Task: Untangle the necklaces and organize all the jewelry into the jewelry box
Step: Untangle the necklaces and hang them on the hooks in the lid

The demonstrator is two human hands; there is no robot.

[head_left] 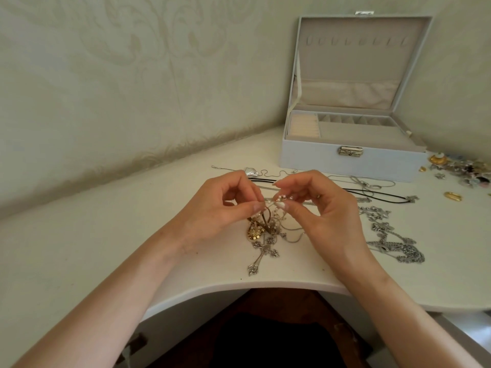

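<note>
A tangle of necklaces [268, 229] lies on the white table [132, 235], with a gold round pendant [253, 233] and a silver cross pendant [261, 254] in it. My left hand [220, 208] and my right hand [316, 208] both pinch a thin pearl-beaded strand [279, 200], held just above the tangle. The pale blue jewelry box [345, 160] stands open at the back right, its lid upright and its grey compartments bare.
Silver chains [393, 243] lie to the right of my hands. A black cord necklace [372, 193] and a silver heart locket [251, 171] lie behind them. Small earrings and brooches [459, 168] sit at the far right. A patterned wall borders the table's left side.
</note>
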